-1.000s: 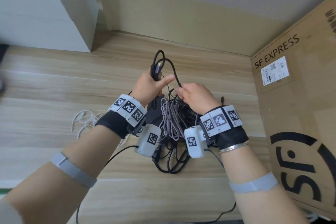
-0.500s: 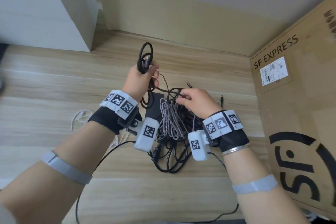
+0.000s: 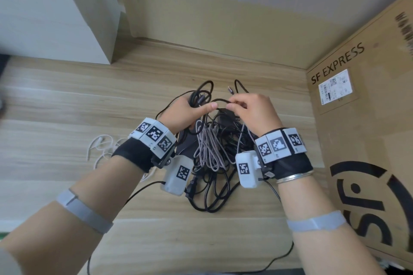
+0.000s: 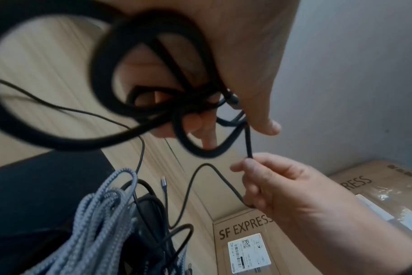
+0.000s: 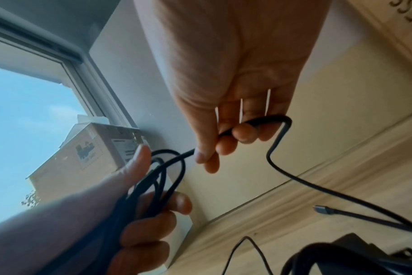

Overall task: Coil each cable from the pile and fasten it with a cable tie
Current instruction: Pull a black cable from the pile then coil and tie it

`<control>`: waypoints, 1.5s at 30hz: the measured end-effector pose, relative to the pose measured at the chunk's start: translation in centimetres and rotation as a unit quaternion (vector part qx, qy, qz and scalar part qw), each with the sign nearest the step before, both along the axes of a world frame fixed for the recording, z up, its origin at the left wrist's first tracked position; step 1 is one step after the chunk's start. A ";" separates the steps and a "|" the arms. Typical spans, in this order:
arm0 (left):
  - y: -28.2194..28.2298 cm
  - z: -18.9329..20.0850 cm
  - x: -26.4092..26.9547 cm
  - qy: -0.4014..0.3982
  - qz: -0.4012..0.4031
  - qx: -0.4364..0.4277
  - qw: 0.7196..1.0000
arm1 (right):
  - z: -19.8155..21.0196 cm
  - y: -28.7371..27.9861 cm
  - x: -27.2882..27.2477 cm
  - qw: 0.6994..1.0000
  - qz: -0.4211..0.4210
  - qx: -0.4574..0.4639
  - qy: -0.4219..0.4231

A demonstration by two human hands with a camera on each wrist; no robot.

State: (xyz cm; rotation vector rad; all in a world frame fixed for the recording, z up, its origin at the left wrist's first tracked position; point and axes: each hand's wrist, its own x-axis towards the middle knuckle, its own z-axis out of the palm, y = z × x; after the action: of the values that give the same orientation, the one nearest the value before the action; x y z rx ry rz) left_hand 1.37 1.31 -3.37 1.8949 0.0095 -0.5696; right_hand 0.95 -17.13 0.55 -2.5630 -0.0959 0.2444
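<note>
Left hand (image 3: pixel 182 111) fingers clamp the black cable (image 3: pixel 220 101) coils; right hand (image 3: pixel 254 110) pinches its strand.

The pile of cables (image 3: pixel 210 163) lies on the floor (image 3: pixel 67 100) toward its right side, near the far wall. A cardboard box (image 3: pixel 368 140) stands just right of the pile. Earphones (image 3: pixel 100 145) lie on the floor left of the pile. A cabinet (image 3: pixel 55 18) stands at the far left corner. Both hands hover above the pile's far part, the left hand (image 3: pixel 183 111) left of the right hand (image 3: pixel 254 111), a cable (image 3: pixel 220 101) stretched between them.
</note>
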 end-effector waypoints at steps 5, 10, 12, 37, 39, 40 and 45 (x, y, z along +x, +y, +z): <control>-0.7 -0.7 -0.2 0.013 -0.027 -0.053 0.998 | -0.3 1.0 0.0 1.000 0.025 -0.011 -0.004; -0.8 -0.6 -0.3 0.062 -0.014 -0.107 0.992 | -0.7 1.3 -0.3 0.997 0.037 -0.044 -0.052; -0.4 -0.5 -0.2 0.070 0.015 -0.124 0.990 | -1.0 0.6 -0.1 0.993 0.043 -0.079 -0.074; -1.7 0.5 0.8 -0.091 0.148 -0.146 0.974 | -2.2 3.6 -0.9 0.974 0.108 -0.025 -0.198; -1.7 0.7 0.7 -0.109 0.170 -0.145 0.969 | -2.0 3.7 -0.8 0.979 0.108 -0.024 -0.171; -1.6 0.9 0.8 -0.117 0.181 -0.145 0.966 | -2.0 3.6 -0.8 0.983 0.103 -0.021 -0.152; -0.1 1.3 1.6 -0.083 0.203 -0.229 0.948 | -2.4 2.2 -1.4 0.994 0.075 -0.022 -0.078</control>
State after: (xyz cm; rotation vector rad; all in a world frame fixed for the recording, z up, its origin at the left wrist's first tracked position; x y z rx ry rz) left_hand 2.95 1.17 -2.04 1.4243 0.1422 -0.1118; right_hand -0.42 -14.97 -1.84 -2.6194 -0.3463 0.1024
